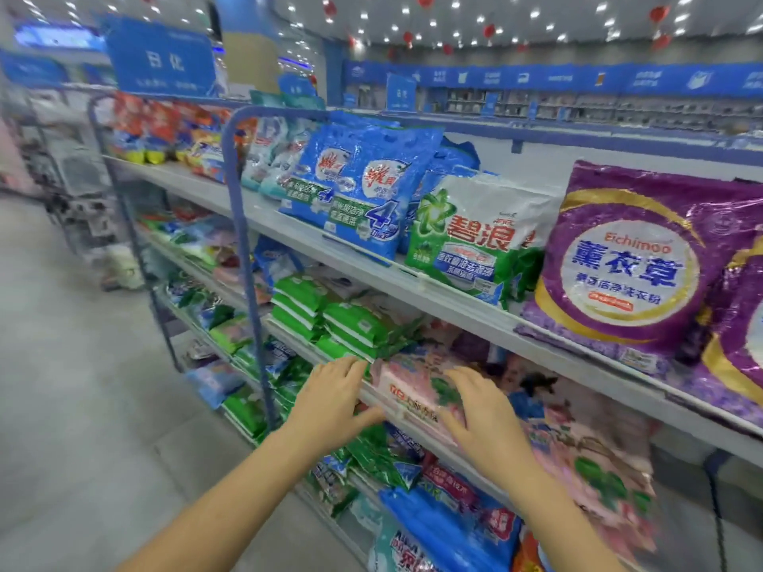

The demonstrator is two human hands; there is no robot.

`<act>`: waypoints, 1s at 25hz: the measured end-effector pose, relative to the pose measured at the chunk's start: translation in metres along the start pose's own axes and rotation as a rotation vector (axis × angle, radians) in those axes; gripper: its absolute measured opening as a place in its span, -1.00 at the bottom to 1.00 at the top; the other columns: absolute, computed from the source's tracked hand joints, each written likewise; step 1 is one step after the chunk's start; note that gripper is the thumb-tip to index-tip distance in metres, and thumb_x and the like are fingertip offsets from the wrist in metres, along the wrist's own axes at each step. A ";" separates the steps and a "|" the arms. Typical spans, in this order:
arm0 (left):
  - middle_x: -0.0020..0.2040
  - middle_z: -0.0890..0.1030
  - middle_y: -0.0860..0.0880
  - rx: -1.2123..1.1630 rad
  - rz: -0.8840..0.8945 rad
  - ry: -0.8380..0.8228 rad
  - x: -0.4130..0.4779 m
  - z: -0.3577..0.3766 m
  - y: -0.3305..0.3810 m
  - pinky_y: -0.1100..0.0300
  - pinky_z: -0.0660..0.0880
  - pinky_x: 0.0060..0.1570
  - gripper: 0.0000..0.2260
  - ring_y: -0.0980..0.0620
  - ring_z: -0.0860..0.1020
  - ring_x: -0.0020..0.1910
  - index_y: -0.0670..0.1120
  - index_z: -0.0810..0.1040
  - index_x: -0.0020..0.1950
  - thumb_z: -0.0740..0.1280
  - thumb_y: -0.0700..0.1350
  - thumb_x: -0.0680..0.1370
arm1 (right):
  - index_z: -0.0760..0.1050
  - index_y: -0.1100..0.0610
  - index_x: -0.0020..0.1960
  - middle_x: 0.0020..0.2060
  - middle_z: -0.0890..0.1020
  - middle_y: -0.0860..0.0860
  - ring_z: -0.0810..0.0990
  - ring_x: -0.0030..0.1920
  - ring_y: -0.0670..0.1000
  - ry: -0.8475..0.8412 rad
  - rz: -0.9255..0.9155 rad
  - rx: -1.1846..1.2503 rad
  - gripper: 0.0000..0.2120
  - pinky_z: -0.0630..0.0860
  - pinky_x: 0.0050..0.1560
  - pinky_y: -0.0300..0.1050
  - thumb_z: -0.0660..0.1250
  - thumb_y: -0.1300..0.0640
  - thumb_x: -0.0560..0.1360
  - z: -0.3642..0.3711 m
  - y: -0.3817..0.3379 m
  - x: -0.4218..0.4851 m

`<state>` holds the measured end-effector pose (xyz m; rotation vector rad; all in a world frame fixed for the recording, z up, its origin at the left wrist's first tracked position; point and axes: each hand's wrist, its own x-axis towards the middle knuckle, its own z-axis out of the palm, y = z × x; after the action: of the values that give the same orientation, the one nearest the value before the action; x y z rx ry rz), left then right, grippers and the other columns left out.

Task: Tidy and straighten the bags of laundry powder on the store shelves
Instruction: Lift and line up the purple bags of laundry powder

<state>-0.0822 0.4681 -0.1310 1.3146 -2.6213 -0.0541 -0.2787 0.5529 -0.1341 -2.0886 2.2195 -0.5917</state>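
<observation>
Running from ten o'clock down to four o'clock, the shelving rack (pixel 241 225) carries laundry powder on several levels. Its top shelf (pixel 264 208) holds purple bags (pixel 627 274) at three o'clock, a white and green bag (pixel 475 237) near one o'clock and blue bags (pixel 363 187) at twelve, all leaning back and roughly face-out.

One level down, on the middle shelf (pixel 479 476), is the job in hand. A pink bag (pixel 413 386) lies near six o'clock of the view, its front end seeming to poke over the shelf lip. Stacked green packs (pixel 330 315) sit just beside it at its ten o'clock.

The left hand (pixel 330 402) rests at the bag's nine o'clock edge, its grip loose and its fingers nearly straight, clasping nothing that I can make out. The right hand (pixel 487 423) lies flat on top of the bag with fingers spread, its grip wide, pressing rather than clasping.

To do this well, I judge both palms should push together and evenly. That would slide the bag back until its front sits square behind the lip, clear of the green packs. A one-sided shove would likely twist it.
</observation>
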 end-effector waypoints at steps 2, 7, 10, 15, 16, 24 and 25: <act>0.51 0.17 -0.03 0.001 -0.053 -0.014 -0.003 0.007 -0.022 0.09 0.08 0.46 -0.26 0.00 0.16 0.47 -0.08 0.04 0.53 0.14 0.31 0.51 | 0.15 0.08 0.46 0.43 0.26 -0.01 0.24 0.41 0.02 -0.068 -0.006 0.000 -0.49 0.18 0.40 -0.10 0.16 -0.05 0.58 0.020 -0.010 0.013; 0.48 0.23 -0.05 -0.019 -0.044 0.023 0.023 0.024 -0.066 0.11 0.10 0.43 -0.32 -0.01 0.20 0.45 -0.10 0.09 0.51 0.17 0.25 0.53 | 0.22 0.12 0.42 0.36 0.35 0.03 0.32 0.35 0.06 -0.110 0.040 -0.076 -0.52 0.25 0.32 -0.08 0.18 -0.04 0.57 0.058 -0.011 0.060; 0.46 0.25 -0.08 -0.035 0.036 0.023 0.058 0.039 -0.088 0.10 0.11 0.42 -0.34 -0.03 0.22 0.43 -0.13 0.11 0.50 0.20 0.20 0.54 | 0.27 0.15 0.38 0.30 0.42 0.09 0.39 0.29 0.12 -0.105 0.141 -0.096 -0.53 0.33 0.26 -0.04 0.23 -0.02 0.55 0.084 -0.003 0.085; 0.49 0.21 -0.12 -0.015 0.169 0.009 0.121 0.069 -0.129 0.05 0.09 0.45 -0.35 -0.07 0.18 0.46 -0.15 0.12 0.50 0.22 0.17 0.54 | 0.32 0.16 0.36 0.27 0.47 0.15 0.44 0.24 0.16 -0.080 0.455 -0.109 -0.58 0.41 0.20 0.00 0.20 0.01 0.55 0.117 0.019 0.130; 0.49 0.21 -0.13 -0.017 0.190 0.017 0.133 0.073 -0.133 0.05 0.07 0.46 -0.35 -0.08 0.17 0.47 -0.15 0.12 0.50 0.23 0.17 0.54 | 0.36 0.18 0.30 0.21 0.50 0.17 0.48 0.19 0.17 -0.063 0.518 -0.101 -0.63 0.44 0.15 0.01 0.20 0.02 0.56 0.122 0.026 0.138; 0.36 0.40 -0.26 0.007 0.278 0.178 0.220 0.127 -0.131 -0.12 0.15 0.40 -0.39 -0.22 0.34 0.37 -0.21 0.37 0.37 0.24 0.20 0.50 | 0.39 0.22 0.28 0.30 0.47 0.20 0.50 0.19 0.20 0.078 0.619 -0.348 -0.62 0.49 0.09 0.01 0.22 0.04 0.54 0.160 0.121 0.192; 0.38 0.39 -0.24 -0.002 0.279 0.182 0.228 0.135 -0.131 -0.12 0.13 0.41 -0.37 -0.20 0.32 0.39 -0.19 0.36 0.38 0.15 0.25 0.51 | 0.40 0.21 0.27 0.38 0.38 0.17 0.46 0.25 0.18 0.093 0.614 -0.344 -0.62 0.47 0.14 -0.01 0.24 0.03 0.53 0.163 0.131 0.199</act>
<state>-0.1385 0.1994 -0.2413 0.8950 -2.6164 0.1007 -0.3759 0.3224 -0.2786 -1.3508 2.9804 -0.2742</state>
